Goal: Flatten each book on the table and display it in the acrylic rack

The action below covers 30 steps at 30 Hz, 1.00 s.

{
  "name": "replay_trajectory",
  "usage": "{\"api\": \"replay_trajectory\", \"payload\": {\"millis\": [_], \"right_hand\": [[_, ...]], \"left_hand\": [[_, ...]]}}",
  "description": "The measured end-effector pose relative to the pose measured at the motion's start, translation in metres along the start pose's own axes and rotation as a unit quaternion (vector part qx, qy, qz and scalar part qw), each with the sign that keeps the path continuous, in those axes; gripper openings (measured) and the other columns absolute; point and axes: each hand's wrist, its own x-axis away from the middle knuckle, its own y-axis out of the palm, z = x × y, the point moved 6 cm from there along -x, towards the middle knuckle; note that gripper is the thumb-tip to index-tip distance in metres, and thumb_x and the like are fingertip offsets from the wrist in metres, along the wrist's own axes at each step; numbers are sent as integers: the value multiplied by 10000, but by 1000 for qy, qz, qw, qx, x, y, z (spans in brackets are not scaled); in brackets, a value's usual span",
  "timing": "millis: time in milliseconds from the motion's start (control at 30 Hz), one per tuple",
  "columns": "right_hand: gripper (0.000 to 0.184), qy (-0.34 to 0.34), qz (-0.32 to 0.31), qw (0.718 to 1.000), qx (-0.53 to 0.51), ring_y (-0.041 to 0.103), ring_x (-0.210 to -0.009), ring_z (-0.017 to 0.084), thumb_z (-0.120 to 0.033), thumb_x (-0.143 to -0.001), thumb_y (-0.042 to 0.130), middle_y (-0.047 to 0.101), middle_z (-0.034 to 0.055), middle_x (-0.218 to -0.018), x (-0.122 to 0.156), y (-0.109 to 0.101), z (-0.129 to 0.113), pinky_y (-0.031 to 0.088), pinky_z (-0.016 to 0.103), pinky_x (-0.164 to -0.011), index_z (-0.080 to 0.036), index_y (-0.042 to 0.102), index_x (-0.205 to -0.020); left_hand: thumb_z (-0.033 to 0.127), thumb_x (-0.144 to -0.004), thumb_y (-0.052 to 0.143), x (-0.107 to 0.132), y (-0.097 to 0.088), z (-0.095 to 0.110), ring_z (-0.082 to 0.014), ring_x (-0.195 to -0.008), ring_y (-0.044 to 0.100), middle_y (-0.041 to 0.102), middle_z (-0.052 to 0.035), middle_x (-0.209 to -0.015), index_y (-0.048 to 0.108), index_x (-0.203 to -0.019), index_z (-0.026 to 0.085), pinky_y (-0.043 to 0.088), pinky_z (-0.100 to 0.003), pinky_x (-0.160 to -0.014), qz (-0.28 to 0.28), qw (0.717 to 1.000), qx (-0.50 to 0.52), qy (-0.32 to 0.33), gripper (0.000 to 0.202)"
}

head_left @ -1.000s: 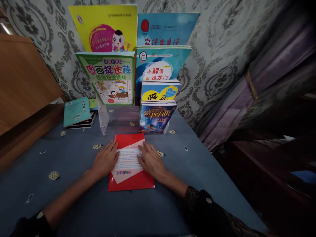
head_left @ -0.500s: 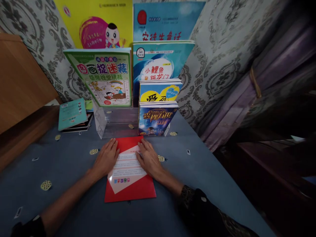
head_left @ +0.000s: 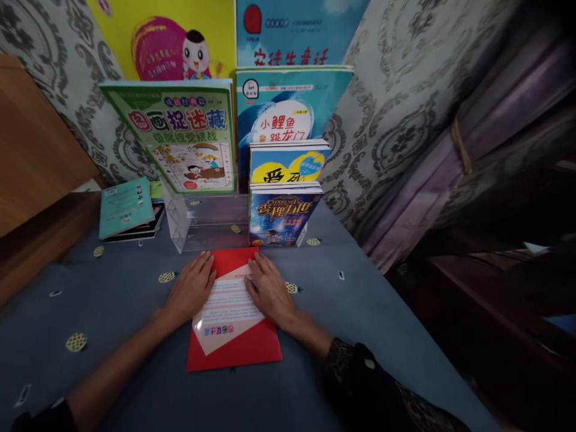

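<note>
A red book (head_left: 238, 348) with a white printed panel lies flat on the blue tablecloth (head_left: 112, 312) in front of me. My left hand (head_left: 191, 288) rests flat on its left edge, fingers stretched forward. My right hand (head_left: 267, 288) lies flat on its right side, fingers spread over the white panel. Just beyond the book stands a clear acrylic display rack (head_left: 202, 219). The rack's front left slot holds nothing, and a dark blue fantasy book (head_left: 281, 216) fills the front right slot.
Higher tiers hold a green puzzle book (head_left: 180, 138), a yellow and blue book (head_left: 288, 162), a teal fish book (head_left: 292, 102) and two large books behind. A small stack of teal books (head_left: 128, 207) lies at the left. Patterned wallpaper and a purple curtain (head_left: 472, 138) stand behind and right.
My hands and the red book have barely shifted. The view has moved closer and slightly left, so the rack looks larger.
</note>
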Motion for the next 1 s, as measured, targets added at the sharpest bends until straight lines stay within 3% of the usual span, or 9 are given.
{"api": "replay_trajectory", "payload": {"millis": [533,1000], "right_hand": [[397,12,3,1000,4,433,-1359,331,-222,-935,499,529,232,-1420,0,-5,-1,351,541,-1107,-79,584,-1295],[414,-3,3,1000,-12,446,-1364,314,-200,-912,537,544,244,-1398,6,-6,1,386,499,-1118,-54,570,-1299]], "left_hand": [[311,-1008,320,-16,2,25,-286,-1316,508,558,-167,-1410,558,-1336,111,405,-495,-1102,14,997,52,55,452],[180,-984,367,-44,8,60,-255,-1279,523,578,-122,-1384,535,-1367,169,405,-462,-1074,-10,986,87,140,419]]}}
